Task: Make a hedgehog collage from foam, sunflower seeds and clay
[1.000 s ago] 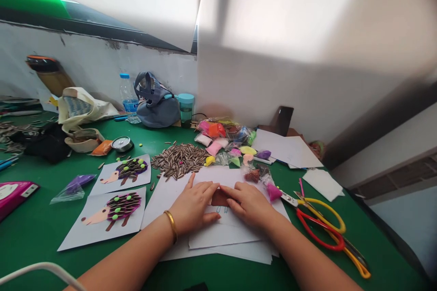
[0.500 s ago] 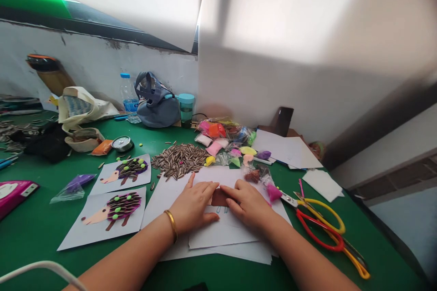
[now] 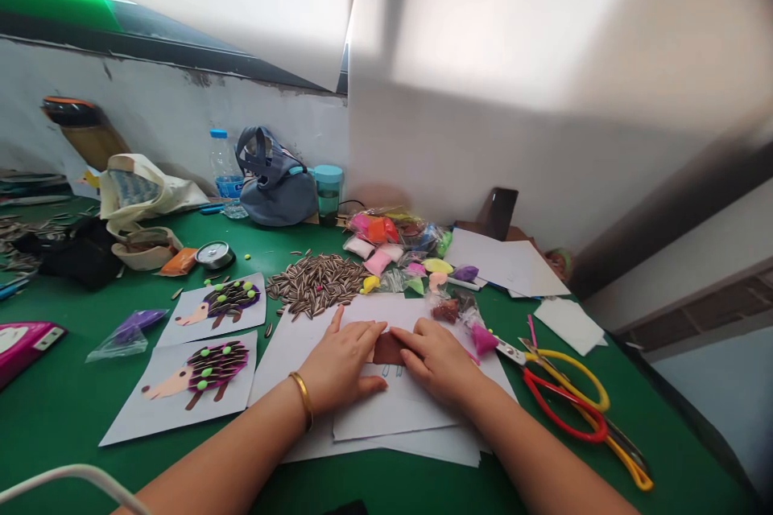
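Observation:
A flat brown clay piece [image 3: 388, 349] lies on white paper [image 3: 392, 414] between my two hands, its edges partly covered by fingers. My left hand [image 3: 350, 354], with a gold bangle at the wrist, rests flat at the clay's left side, its thumb apart from the other fingers. From the right, my right hand [image 3: 438, 358] lays its fingertips on the clay's edge, index finger and thumb spread. Small blue pen marks show on the paper just below the clay. A bit of pale peach clay [image 3: 370, 356] peeks out by the left fingers.
Sunflower seeds [image 3: 320, 283] are heaped beyond the paper, beside bagged coloured clay [image 3: 383, 233]. Two hedgehog pictures [image 3: 208, 374] lie at left. Red-handled scissors [image 3: 568, 410] and yellow-handled scissors [image 3: 595, 382] lie right. A blue bag [image 3: 279, 193] and bottle [image 3: 225, 173] stand behind.
The view has shifted very slightly. Both hands keep the same place around the brown clay.

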Demonstrator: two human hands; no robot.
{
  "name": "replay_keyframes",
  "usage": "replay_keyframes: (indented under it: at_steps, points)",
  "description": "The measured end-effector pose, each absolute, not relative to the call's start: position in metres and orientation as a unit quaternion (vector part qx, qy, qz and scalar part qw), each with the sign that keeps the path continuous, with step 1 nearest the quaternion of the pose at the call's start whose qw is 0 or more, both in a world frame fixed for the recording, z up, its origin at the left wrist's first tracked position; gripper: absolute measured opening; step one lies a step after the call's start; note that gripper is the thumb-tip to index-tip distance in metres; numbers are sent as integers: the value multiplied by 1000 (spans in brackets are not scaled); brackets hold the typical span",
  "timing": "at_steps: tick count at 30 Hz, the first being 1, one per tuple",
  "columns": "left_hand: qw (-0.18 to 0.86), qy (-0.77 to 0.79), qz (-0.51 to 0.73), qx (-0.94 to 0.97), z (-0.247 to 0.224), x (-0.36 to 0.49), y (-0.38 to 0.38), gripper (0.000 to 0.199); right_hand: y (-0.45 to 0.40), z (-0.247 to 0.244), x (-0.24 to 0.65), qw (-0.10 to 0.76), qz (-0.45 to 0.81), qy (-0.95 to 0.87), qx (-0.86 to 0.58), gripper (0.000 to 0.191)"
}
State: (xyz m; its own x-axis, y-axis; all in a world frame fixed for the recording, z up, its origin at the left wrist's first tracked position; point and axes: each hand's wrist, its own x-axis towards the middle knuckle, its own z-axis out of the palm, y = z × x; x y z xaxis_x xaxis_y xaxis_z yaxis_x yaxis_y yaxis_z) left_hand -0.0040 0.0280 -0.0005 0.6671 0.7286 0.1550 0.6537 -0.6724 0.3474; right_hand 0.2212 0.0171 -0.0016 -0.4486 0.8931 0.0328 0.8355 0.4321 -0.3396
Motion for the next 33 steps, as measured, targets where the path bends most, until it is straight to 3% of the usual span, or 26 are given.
replay_keyframes:
  at_steps: [5,10,18,23,33]
  points:
    - [124,381,148,904,-2,-4,28,76,16,-4,217,86,105,-839,-526,38]
    - [129,386,143,902,-3,-4,28,77,18,-2,221,121,152,-829,-525,43]
    - [131,383,144,903,-2,-4,28,76,18,-2,218,87,117,-838,-526,33]
    - [131,386,142,902,-3,-4,29,78,16,-4,217,121,112,-840,-518,43]
    - [136,393,132,900,0,-3,28,83,16,-7,212,158,93,-835,-519,42]
